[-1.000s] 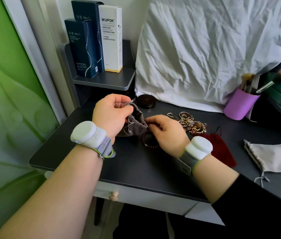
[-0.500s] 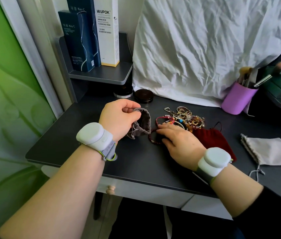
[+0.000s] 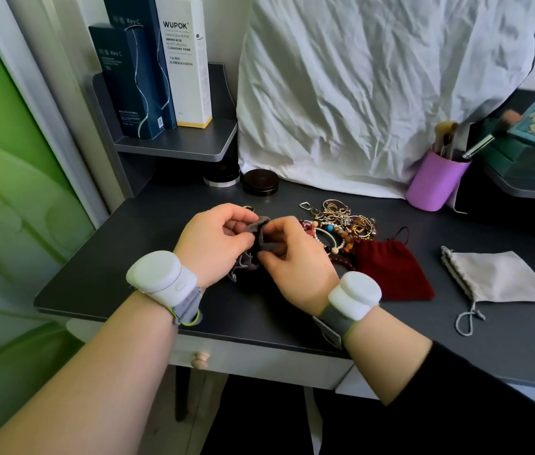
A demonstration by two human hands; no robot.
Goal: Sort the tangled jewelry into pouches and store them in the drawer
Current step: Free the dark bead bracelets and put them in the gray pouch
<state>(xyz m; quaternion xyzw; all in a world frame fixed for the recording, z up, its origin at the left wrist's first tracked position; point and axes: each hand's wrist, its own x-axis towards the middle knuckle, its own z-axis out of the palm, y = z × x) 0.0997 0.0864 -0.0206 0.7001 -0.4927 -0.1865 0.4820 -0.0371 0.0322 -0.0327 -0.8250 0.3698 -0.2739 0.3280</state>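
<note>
A small dark grey pouch [image 3: 261, 239] is held over the dark desk [image 3: 128, 274] between both hands. My left hand [image 3: 217, 241] pinches its left rim and my right hand [image 3: 292, 257] pinches its right rim. A tangle of jewelry [image 3: 341, 224] with chains, rings and beaded bracelets lies just right of my right hand. A dark red bead bracelet [image 3: 345, 260] lies at the pile's near edge. A dark red pouch [image 3: 391, 270] lies flat beside it, and a light grey drawstring pouch [image 3: 502, 277] lies further right. The drawer [image 3: 259, 362] under the desk is shut, with a wooden knob [image 3: 201, 358].
A round dark tin [image 3: 260, 186] and a small jar [image 3: 222, 178] stand at the back. A purple cup [image 3: 433, 182] of brushes stands at the back right. Boxes [image 3: 161, 64] stand on a corner shelf. A white crumpled cloth [image 3: 374, 87] hangs behind the desk.
My right hand has left the dark red bracelet on the desk and moved up to pinch the grey pouch's right rim. The left hand keeps hold of the pouch.
</note>
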